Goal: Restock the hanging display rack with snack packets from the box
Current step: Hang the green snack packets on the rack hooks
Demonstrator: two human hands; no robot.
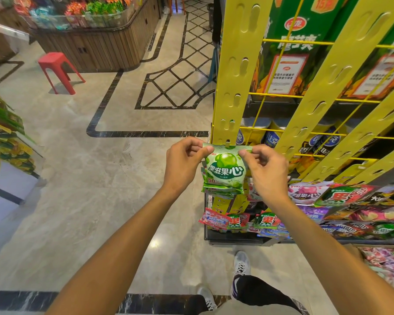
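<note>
A green snack packet [224, 170] hangs at the leftmost yellow hanging strip [236, 71], its top edge at a hook of the strip. My left hand [183, 162] pinches the packet's top left corner. My right hand [265, 169] pinches its top right corner. More green packets [221, 189] hang just below it on the same strip. Further yellow strips [328, 87] slant to the right, bare in their upper part, with pink and red packets [309, 193] at their lower ends. The box [389, 267] with mixed packets shows at the lower right edge.
Behind the strips stands a yellow wire grid shelf [305, 96] with green cartons and cans. A red plastic stool [57, 71] stands on the tiled floor at left. A wooden display counter [96, 46] is at the back. Another shelf [7, 137] lines the left edge.
</note>
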